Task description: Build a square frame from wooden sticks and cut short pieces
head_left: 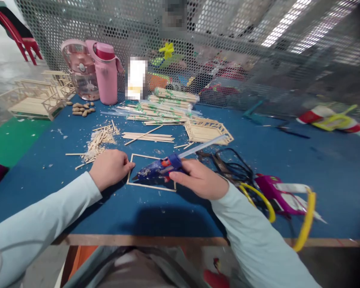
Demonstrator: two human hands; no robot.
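A rectangular frame of thin wooden sticks [151,186] lies flat on the blue table. My left hand [111,168] is closed at the frame's left side, its thumb and fingertips pinching the stick there. My right hand [201,178] is wrapped round a blue glue gun [156,168] with a clear glue stick [202,147] jutting from its back. The gun is held over the frame, its nozzle pointing left, near the lower left corner. Part of the frame's upper and right sides is hidden behind the gun and my right hand.
Loose sticks [150,137], a pile of broken pieces [100,142] and bagged sticks [165,108] lie beyond. A small stick tray [207,131] stands behind the gun. Pink bottles [107,80], peanuts [82,109] and stick models [33,100] are back left. Black cables [235,164] and a purple tool [280,194] lie right.
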